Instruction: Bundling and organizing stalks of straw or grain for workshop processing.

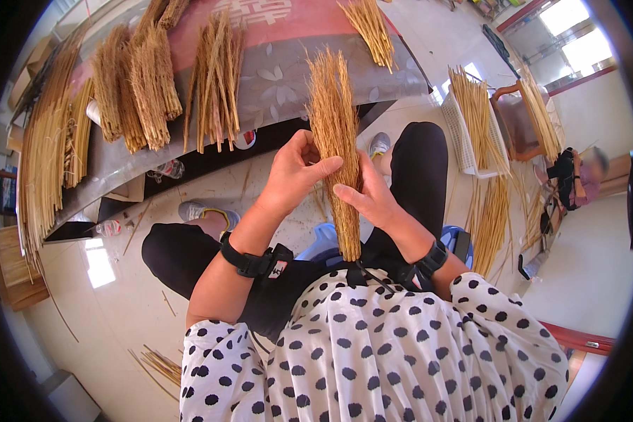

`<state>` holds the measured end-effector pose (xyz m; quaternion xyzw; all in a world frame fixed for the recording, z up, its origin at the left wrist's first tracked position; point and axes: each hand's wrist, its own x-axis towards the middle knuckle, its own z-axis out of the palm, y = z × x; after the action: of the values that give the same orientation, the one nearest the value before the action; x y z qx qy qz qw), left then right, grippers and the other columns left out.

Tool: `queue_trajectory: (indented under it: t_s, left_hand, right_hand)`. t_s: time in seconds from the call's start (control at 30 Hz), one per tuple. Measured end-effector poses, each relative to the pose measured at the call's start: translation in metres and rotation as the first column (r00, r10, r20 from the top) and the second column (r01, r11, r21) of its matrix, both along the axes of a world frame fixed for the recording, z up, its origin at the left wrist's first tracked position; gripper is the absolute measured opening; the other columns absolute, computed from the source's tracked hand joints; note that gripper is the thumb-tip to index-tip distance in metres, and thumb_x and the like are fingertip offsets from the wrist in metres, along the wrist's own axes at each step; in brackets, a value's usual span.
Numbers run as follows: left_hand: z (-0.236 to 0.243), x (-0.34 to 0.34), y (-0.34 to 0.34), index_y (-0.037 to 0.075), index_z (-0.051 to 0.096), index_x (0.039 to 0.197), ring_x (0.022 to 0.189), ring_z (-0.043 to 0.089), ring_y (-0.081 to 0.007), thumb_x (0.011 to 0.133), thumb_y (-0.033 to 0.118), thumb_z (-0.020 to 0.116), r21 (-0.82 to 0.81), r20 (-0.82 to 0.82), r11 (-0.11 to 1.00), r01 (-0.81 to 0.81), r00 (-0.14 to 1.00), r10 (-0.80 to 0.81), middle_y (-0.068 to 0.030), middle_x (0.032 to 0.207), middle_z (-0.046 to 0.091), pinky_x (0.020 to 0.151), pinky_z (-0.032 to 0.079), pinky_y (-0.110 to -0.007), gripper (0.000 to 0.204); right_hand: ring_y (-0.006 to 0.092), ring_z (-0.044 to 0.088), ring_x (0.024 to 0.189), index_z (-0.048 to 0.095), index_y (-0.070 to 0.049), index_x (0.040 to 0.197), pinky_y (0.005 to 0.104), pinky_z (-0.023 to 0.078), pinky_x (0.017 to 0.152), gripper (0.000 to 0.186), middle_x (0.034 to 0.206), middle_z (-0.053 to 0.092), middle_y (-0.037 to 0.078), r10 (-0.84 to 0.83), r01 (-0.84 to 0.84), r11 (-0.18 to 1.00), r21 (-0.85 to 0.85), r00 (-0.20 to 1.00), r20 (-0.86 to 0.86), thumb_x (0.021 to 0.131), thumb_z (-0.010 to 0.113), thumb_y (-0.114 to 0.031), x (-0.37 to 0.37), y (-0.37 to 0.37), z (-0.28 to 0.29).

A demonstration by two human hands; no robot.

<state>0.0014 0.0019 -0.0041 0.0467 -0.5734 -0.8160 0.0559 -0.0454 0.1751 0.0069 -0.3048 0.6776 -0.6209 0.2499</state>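
In front of my lap I hold a bundle of broom straw, its bushy tips pointing away from me and its cut stalk ends toward my waist. My left hand is closed around its left side, with the thumb lying across the front. Lower down, my right hand grips the right side, its thumb pressed on the stalks. The fingers behind the bundle are partly hidden. Beyond my hands, more straw bundles lie on the table.
Long stalks cover the table's left end, and a small bundle lies near its far right. On the right stand a white basket of stalks and a wooden chair. Stalks lie on the floor; another person sits far right.
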Motion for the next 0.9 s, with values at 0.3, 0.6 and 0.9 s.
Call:
queue_trajectory:
  t_s: [0.3, 0.6, 0.9]
  left_hand:
    - [0.001, 0.002, 0.001, 0.001, 0.052, 0.11, 0.085, 0.056, -0.0085, 0.09, 0.01, 0.062, -0.005, 0.035, 1.0, 0.02, 0.999, -0.02, -0.0034, 0.097, 0.062, 0.073, 0.047, -0.025, 0.025]
    - [-0.002, 0.0, -0.001, 0.003, 0.053, 0.114, 0.082, 0.055, -0.0084, 0.091, 0.008, 0.058, 0.027, 0.023, 0.998, 0.061, 0.998, -0.062, -0.0015, 0.095, 0.061, 0.072, 0.045, -0.025, 0.023]
    - [-0.001, -0.001, -0.002, 0.003, 0.053, 0.115, 0.084, 0.054, -0.0079, 0.092, 0.013, 0.059, 0.003, 0.035, 0.996, 0.087, 0.996, -0.087, -0.001, 0.096, 0.06, 0.073, 0.045, -0.025, 0.025]
  right_hand:
    - [0.0175, 0.054, 0.102, 0.034, 0.0, 0.133, 0.033, 0.043, 0.091, 0.05, 0.113, 0.055, 0.012, -0.001, 0.014, 0.993, 0.12, 0.995, -0.104, 0.096, 0.05, -0.029, -0.002, 0.003, -0.008]
    - [0.0181, 0.053, 0.103, 0.032, -0.001, 0.137, 0.033, 0.042, 0.091, 0.046, 0.116, 0.055, 0.011, -0.011, 0.013, 0.997, 0.078, 1.0, -0.028, 0.101, 0.038, -0.03, 0.0, 0.006, -0.016]
    - [0.0181, 0.053, 0.105, 0.033, -0.001, 0.137, 0.0331, 0.042, 0.091, 0.047, 0.118, 0.054, 0.011, -0.038, 0.041, 0.998, 0.044, 0.998, -0.054, 0.101, 0.037, -0.032, 0.0, 0.004, -0.014]
